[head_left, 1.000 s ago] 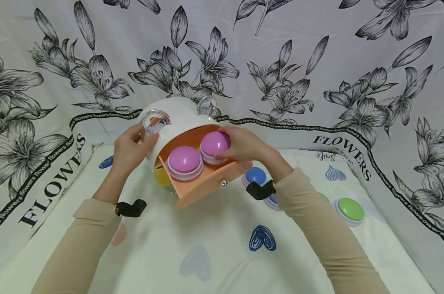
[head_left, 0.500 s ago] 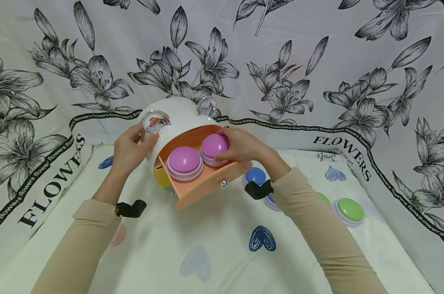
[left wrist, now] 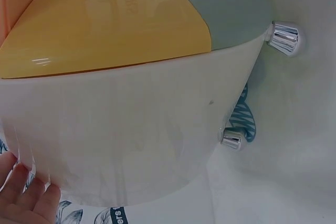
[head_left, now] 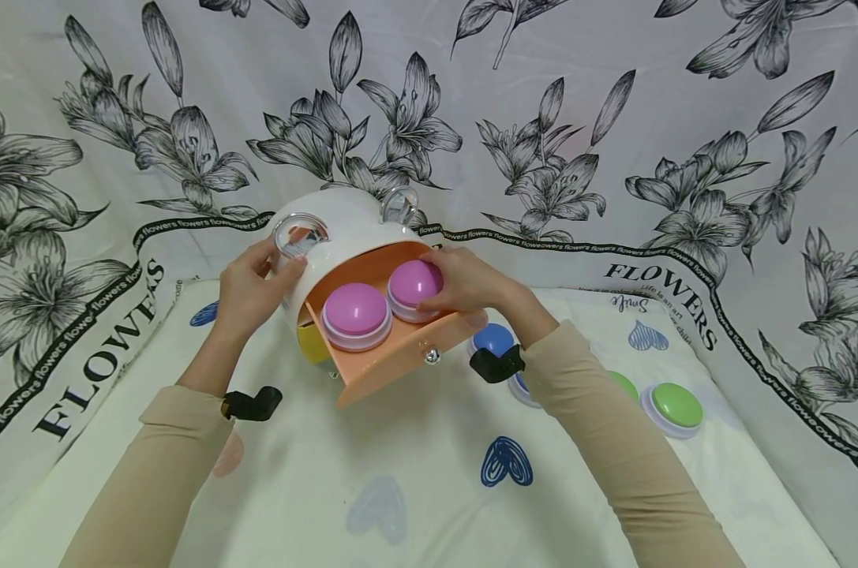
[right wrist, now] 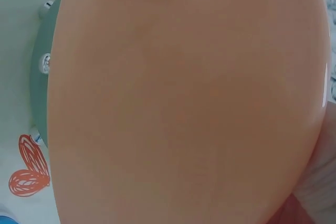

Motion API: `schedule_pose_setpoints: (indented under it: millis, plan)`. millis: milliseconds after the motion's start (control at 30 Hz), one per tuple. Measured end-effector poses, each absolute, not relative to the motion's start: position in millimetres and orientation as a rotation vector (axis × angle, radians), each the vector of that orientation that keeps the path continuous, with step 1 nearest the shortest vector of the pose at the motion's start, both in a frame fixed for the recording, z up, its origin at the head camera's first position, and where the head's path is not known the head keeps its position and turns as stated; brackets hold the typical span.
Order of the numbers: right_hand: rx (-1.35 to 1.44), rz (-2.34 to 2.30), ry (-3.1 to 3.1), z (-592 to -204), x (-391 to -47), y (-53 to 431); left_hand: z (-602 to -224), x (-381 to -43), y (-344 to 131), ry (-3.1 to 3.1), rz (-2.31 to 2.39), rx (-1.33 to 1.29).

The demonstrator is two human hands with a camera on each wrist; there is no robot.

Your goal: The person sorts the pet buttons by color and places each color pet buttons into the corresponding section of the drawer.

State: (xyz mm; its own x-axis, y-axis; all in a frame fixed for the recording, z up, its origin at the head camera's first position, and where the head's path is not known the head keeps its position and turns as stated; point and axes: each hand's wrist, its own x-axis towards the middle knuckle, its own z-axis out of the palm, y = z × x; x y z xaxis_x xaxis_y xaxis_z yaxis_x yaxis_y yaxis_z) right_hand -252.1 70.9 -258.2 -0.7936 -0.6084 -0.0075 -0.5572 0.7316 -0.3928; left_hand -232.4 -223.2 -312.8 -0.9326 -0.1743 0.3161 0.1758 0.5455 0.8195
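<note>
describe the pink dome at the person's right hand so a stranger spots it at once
Find the white rounded cabinet with two clear ears, then its pulled-out orange drawer. Inside, beside a matching pink dome, sits the target dome. The right hand holds it, its thumb against the near side, while no hand touches the other.

I'm getting two pink buttons, two blue buttons and two green buttons, so six total, though one blue and one green are well hidden. Only one white cabinet, with three drawers I can make out: an orange drawer, a yellow drawer and a grey-green drawer. Plus two clear rings on top, and one silver knob on the orange front.
</note>
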Motion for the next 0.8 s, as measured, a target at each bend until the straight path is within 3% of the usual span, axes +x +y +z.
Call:
schedule_pose_setpoints:
  millis: [367,800]
  plan:
    - [-0.908,-0.453,2.772,-254,-252,72,-309,-231,-223,-2.411,-1.318,-0.027]
    - [-0.974,-0.778,2.812,-251,-242,79,-312,-234,-224,-2.426,-1.32,-0.002]
